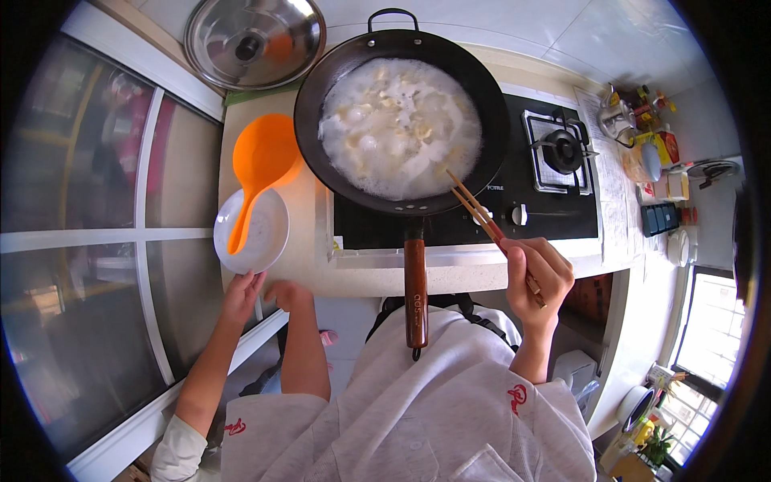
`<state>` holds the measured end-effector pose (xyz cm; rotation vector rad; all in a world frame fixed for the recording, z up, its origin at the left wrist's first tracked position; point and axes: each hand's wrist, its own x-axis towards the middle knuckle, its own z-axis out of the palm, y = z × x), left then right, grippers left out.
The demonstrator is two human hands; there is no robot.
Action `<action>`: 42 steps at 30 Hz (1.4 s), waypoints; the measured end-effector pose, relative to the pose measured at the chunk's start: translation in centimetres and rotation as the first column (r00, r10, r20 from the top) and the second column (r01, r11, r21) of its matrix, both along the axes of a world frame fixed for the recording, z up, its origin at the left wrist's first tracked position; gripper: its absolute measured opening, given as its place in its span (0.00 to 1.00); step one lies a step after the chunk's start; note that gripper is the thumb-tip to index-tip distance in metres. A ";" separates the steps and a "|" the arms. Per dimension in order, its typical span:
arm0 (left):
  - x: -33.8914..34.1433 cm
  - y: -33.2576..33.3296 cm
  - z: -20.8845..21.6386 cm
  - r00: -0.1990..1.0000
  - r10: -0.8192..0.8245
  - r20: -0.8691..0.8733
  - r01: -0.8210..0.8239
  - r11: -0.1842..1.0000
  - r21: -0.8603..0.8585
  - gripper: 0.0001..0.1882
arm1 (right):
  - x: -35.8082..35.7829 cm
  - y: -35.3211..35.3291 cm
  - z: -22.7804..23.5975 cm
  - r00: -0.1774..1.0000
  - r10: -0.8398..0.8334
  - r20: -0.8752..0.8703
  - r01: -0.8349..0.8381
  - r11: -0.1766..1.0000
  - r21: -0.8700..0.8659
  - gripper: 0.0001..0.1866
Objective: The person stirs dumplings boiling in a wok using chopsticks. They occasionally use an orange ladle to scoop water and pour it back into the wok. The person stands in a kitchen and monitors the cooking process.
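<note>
My right hand [540, 277] is closed round a pair of wooden chopsticks [479, 215] with red upper parts. Their tips reach the near right edge of white, foamy liquid [397, 128] with pale pieces in it, inside a large black wok [491, 120]. Toward me runs the wok's brown wooden handle [415, 289], which neither hand touches. My left hand [289, 295] hangs by the counter's front edge, fingers loosely curled, nothing seen in them. Beside it, another person's hand [243, 295] touches a white plate [277, 229]. An orange ladle [269, 149] lies with its handle across that plate.
A round metal lid [277, 32] leans at the back left. Right of the wok is a free gas burner [564, 151] on the black hob [369, 229]. A metal kettle [617, 120] and several containers line the far right. Sliding glass doors [72, 185] stand close on the left.
</note>
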<state>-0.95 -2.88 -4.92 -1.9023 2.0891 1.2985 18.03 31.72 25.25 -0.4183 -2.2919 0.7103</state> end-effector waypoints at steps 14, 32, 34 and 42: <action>1.1 0.0 1.2 0.999 0.018 -0.050 -0.015 0.998 0.059 0.41 | -0.8 0.0 0.2 0.998 0.059 -0.006 -0.059 0.998 -0.004 0.02; 1.0 -0.8 -1.4 0.932 -0.359 0.052 0.360 0.933 -0.016 0.52 | -0.1 0.0 0.4 0.995 0.067 0.068 -0.067 0.998 -0.007 0.02; 1.2 -0.6 -1.3 0.952 -0.304 0.038 0.304 0.953 0.013 0.49 | -0.2 -0.1 0.4 0.993 0.085 0.080 -0.084 0.996 -0.019 0.02; 0.5 2.1 3.8 0.967 0.203 -0.155 -0.142 0.932 0.335 0.41 | 0.3 0.5 0.4 0.998 0.048 0.051 -0.047 0.998 -0.033 0.02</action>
